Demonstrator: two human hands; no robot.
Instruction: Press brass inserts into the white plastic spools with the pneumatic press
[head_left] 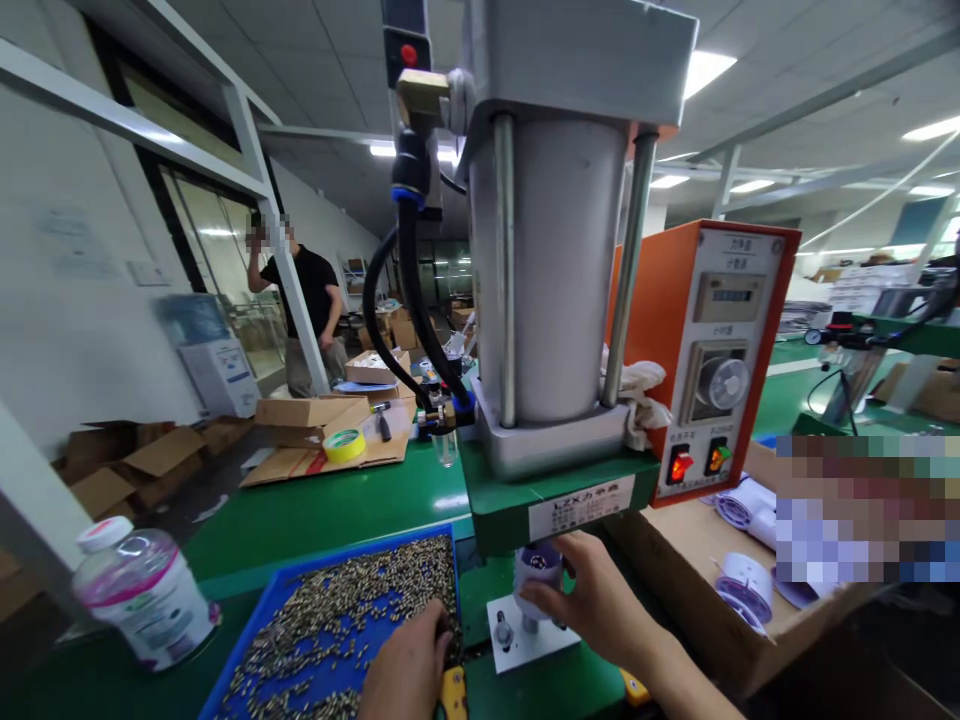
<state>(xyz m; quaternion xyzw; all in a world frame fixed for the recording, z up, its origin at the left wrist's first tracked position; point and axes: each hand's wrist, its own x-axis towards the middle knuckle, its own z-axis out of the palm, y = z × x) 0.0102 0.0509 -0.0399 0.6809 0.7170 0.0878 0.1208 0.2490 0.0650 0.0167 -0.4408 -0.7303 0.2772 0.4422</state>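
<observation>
My right hand point(600, 605) has its thumb and fingers around a short translucent purple plastic cylinder point(531, 590) under the press head. The cylinder sits upright over a white fixture plate point(512, 655) on the green press base. My left hand point(405, 668) is at the right side of a blue tray point(266, 590), its fingers curled together beside many small metal pins point(352, 600). Whatever those fingertips may hold is hidden. Above my hands stands the pneumatic press point(559, 270) with its grey cylinder.
An orange control box point(701, 360) with lit switches adjoins the press. To the right, a cardboard box point(757, 660) holds purple plastic parts point(746, 590). A plastic bottle point(146, 595) stands left; yellow tape point(345, 445) lies on cardboard behind. A person point(307, 290) stands in the background.
</observation>
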